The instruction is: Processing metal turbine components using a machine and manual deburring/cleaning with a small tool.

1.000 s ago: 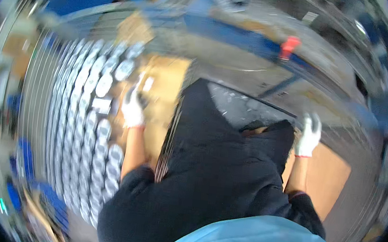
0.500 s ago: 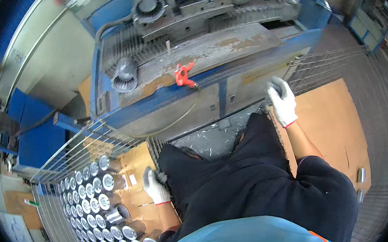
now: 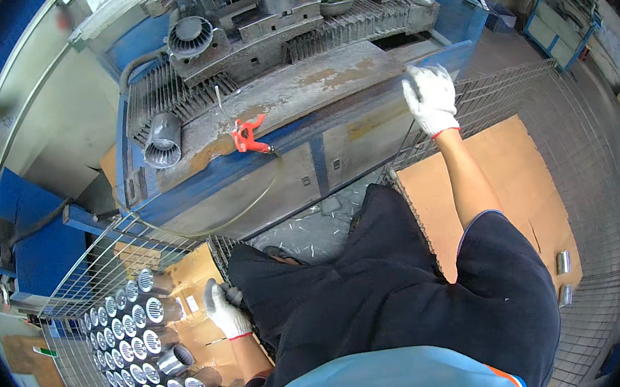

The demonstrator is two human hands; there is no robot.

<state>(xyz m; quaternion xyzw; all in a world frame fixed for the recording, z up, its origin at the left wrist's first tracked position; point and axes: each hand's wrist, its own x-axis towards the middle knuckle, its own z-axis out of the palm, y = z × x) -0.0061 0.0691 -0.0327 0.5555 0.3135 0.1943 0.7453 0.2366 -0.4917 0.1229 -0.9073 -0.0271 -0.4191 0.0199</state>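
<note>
The left hand, gloved, was clenched around a finned metal cylinder at seven o'clock, just above the wire crate already packed with rows of finned cylinders. The right hand, at one o'clock, rested loosely open on the machine's edge, holding nothing. By my judgement, most loading was done; the crate's near corner remained.

Worker's clothing, seen from above

Both hands, left hand and right hand, wore white knit gloves with red cuffs; a light blue shirt with orange-trimmed short sleeves sat above dark trousers.
</note>
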